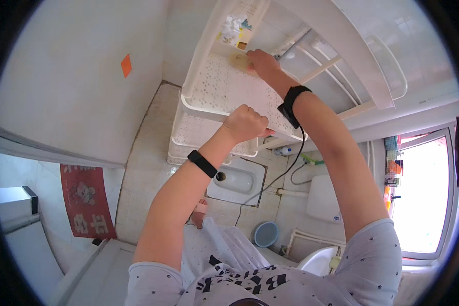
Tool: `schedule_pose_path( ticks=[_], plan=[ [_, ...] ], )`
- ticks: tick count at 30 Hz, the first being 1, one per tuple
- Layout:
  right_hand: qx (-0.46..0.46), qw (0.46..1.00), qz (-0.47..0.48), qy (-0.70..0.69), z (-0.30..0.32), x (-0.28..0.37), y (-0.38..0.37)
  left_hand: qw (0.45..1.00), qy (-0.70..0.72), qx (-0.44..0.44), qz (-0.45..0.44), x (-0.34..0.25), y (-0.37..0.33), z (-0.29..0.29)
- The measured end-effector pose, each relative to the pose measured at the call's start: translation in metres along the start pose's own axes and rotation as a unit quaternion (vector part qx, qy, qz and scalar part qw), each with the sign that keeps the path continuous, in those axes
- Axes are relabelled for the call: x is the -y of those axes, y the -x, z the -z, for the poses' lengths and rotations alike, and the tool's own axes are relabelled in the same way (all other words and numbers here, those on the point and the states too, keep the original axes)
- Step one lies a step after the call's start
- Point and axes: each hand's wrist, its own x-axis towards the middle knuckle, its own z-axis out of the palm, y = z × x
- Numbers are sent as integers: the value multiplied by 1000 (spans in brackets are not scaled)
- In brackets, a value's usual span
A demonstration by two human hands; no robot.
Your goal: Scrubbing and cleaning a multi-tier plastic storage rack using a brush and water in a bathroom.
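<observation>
A white plastic shelf rack [220,76] with perforated tiers stands in front of me. My left hand [246,124] is closed around the front rim of its upper tier, the thumb lying along the edge. Farther back, my right hand [263,63] reaches onto the same tier. Its fingers are bent over a pale yellowish pad [238,61], which looks like a sponge or folded cloth and rests on the tier's surface near the back left. The fingertips are partly hidden. Just behind it, a white and yellow crumpled packet [233,28] sits in the rack's back corner.
A black cable [275,178] hangs from my right wristband to the floor. Below the rack is a squat toilet [238,181]. A blue basin [266,234] and a white cistern [323,199] are to the right. A window [426,194] is far right, a red mat [88,201] left.
</observation>
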Motion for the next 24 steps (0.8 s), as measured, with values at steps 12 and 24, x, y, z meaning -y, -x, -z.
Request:
schedule_pose_path(
  ticks=[12,24],
  plan=[
    [-60,995,6,75,-13,-6,-48,1000,21,-20,-2,31,-14,-22],
    [31,995,-18,92,5,27,-83,1000,9,-18,-4,43,-19,-29]
  ],
)
